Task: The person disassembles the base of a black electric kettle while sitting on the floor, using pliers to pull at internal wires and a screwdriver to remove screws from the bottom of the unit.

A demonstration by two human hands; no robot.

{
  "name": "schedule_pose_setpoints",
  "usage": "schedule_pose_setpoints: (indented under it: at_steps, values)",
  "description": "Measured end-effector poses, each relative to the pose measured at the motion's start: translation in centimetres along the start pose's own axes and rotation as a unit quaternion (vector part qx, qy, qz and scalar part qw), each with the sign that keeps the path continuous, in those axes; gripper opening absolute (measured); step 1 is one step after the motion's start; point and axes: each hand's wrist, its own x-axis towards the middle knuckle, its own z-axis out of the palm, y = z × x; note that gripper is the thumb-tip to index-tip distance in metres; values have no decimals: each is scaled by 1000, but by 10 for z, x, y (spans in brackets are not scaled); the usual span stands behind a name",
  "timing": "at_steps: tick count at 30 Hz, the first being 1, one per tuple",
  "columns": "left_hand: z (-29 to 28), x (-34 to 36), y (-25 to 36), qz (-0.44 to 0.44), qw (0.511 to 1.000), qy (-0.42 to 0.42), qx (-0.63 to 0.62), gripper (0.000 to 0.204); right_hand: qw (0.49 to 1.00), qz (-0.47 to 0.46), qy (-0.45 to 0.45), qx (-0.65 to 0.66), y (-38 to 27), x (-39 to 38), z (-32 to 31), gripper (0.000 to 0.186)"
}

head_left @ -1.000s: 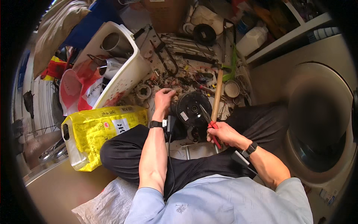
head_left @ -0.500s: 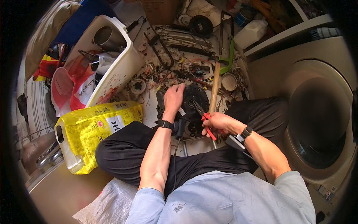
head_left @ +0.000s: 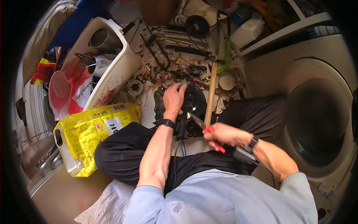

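Note:
My left hand (head_left: 174, 98) has its curled fingers on the left part of a black round disc-shaped part (head_left: 195, 96), gripping it. My right hand (head_left: 226, 133) holds red-handled pliers (head_left: 197, 119), their metal jaws angled up-left over the lower part of the disc and catching a bright glint. A wooden handle (head_left: 212, 86) of a hammer-like tool lies just right of the disc. A black cable runs down near my left wrist. The right hand is slightly blurred, and what the jaws touch is unclear.
A white bin (head_left: 119, 71) with metal cups stands left, above a yellow plastic bag (head_left: 89, 145). Scattered wires, small parts, a hacksaw (head_left: 164, 61) and rods (head_left: 179, 37) lie beyond the disc. A front-loading machine (head_left: 283, 74) is at right, below a shelf with a white jug (head_left: 248, 31).
My left hand moved up and right onto the disc from its left side. The pliers' tips have shifted from near the disc's middle down toward its lower edge.

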Motion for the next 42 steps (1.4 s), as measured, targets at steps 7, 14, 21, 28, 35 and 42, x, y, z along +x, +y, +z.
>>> schedule_pose_setpoints:
  at_steps: [7,14,21,28,35,42]
  values:
    - [1,-3,4,-1,999,-28,-22,50,994,-3,105,-35,11,-58,4,17]
    - [3,-22,8,21,1000,1,-16,44,977,-98,187,-26,-22,-1,-36,13]
    - [1,-24,1,33,999,-15,-11,45,992,-33,99,-74,-85,46,-51,21]
    - [1,-21,-9,40,999,13,-29,38,985,-20,118,-122,-50,41,-58,19]
    - [-2,-18,-15,14,997,-2,-74,44,980,-39,177,-79,-37,39,-78,15]
    - [3,-25,-7,20,997,0,-75,40,862,-65,370,-341,-42,101,-132,36]
